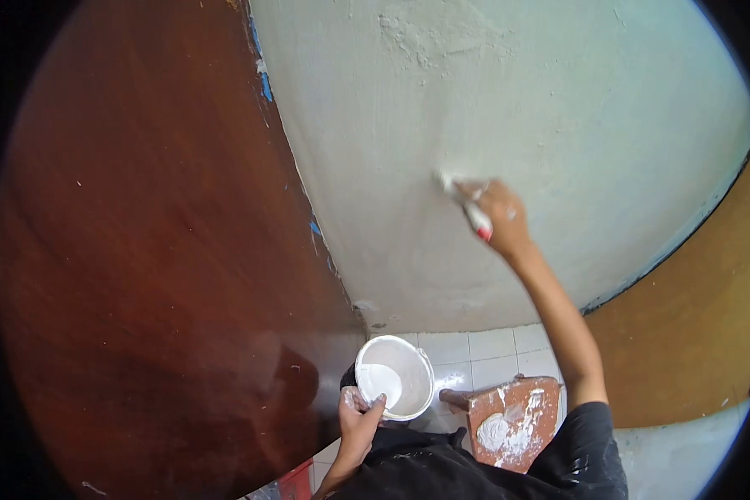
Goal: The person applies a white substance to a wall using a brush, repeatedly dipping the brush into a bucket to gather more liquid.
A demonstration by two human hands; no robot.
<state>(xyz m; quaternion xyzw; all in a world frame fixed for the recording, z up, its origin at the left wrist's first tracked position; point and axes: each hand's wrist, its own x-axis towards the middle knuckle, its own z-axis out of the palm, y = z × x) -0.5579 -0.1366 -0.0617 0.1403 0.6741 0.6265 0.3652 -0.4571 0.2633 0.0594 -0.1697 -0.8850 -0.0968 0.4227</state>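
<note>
The left hand point(361, 422) pinches the rim of a bucket point(410, 367) over the tiled floor point(492, 344), likely weighty with white liquid point(379, 382), best gripped there; at the pale wall point(375, 150), a brush point(479, 222), probably light and soft-bristled, is clasped by its handle in the right hand point(503, 215).

Brush point(475, 214), white-and-red handle point(482, 229); blurred; seen at two o'clock, tip point(442, 178) pointed toward eleven. Bucket point(416, 377), white, open-topped; part-filled with white liquid point(381, 381); seen at six o'clock.

A reddish-brown stool point(483, 404) – smeared and dabbed with white paste point(493, 432) – stands on the white tiled floor point(492, 346).
</note>
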